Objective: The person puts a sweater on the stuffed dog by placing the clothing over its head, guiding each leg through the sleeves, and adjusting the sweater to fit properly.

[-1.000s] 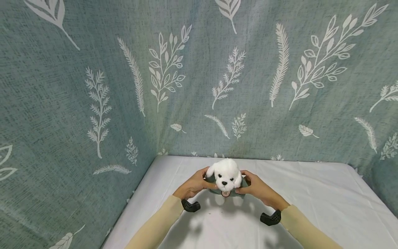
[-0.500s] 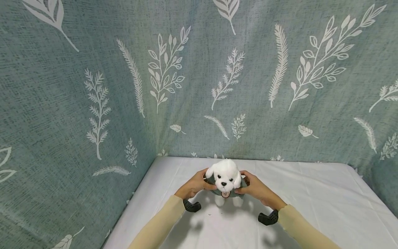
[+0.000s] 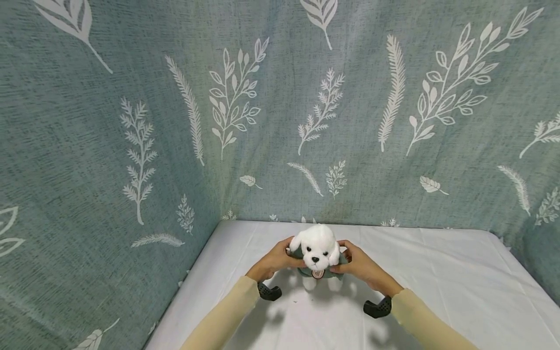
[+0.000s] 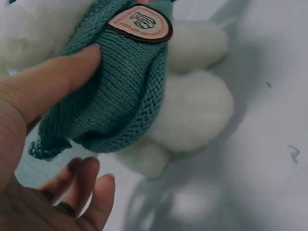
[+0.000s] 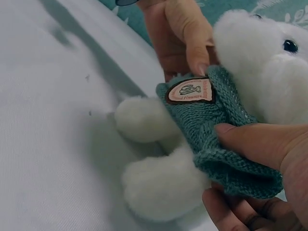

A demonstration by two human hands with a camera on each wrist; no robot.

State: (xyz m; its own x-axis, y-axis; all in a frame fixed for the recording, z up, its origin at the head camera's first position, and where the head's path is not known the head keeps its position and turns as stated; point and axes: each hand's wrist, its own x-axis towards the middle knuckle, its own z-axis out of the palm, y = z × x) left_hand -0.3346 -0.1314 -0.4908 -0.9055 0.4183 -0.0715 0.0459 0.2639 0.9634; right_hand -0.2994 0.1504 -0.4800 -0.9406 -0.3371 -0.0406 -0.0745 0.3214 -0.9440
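Note:
A white plush dog (image 3: 321, 243) in a teal knitted sweater (image 4: 115, 86) faces me in the middle of the head view. On the sweater's chest sits an oval patch (image 5: 190, 91) with a dark border. My left hand (image 3: 276, 257) grips the toy from its side, thumb lying on the knit and fingers behind. From the opposite side my right hand (image 3: 360, 262) holds it the same way, its thumb pressing the sweater below the head. The white fluffy legs (image 4: 192, 110) hang below the sweater, close over the sheet. The dog's back is hidden.
A white sheet (image 3: 437, 272) covers the surface under the toy. Behind it and at the left stand grey-green fabric walls (image 3: 280, 121) with white leaf prints. Black wrist devices (image 3: 378, 307) sit at both wrists, below cream sleeves (image 3: 223, 316).
Over the last second the plush dog's legs have come further into view below the sweater, and the right wrist has shifted slightly left. Both hands keep their hold.

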